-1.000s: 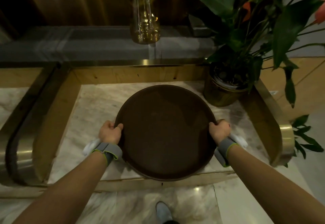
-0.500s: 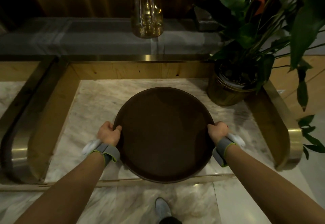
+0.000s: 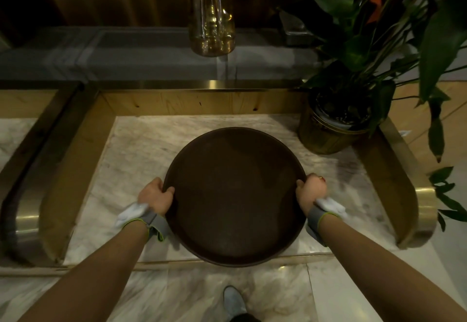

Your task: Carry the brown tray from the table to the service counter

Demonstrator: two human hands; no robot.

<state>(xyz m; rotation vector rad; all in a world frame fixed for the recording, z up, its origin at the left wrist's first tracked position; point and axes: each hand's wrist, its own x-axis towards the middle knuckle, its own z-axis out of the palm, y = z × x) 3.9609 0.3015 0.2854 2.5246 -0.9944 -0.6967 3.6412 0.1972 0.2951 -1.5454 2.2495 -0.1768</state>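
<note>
A round brown tray [image 3: 235,195] with nothing on it sits in the middle of the view, over a pale marble counter top [image 3: 141,149] framed in wood and brass. My left hand [image 3: 155,196] grips the tray's left rim, thumb over the edge. My right hand [image 3: 310,191] grips the right rim the same way. Both wrists wear grey bands. The tray's near edge overhangs the counter's front edge. Whether the tray rests on the marble or is held just above it cannot be told.
A potted plant in a brass pot [image 3: 326,134] stands at the counter's back right corner, its leaves [image 3: 434,51] reaching over the right side. A glass and brass ornament [image 3: 211,36] hangs behind. Raised brass-trimmed walls [image 3: 404,182] flank the counter. My shoe [image 3: 233,301] is on the marble floor.
The view has moved slightly closer to the counter. The tray and both hands stay almost in the same place, with the grips unchanged.
</note>
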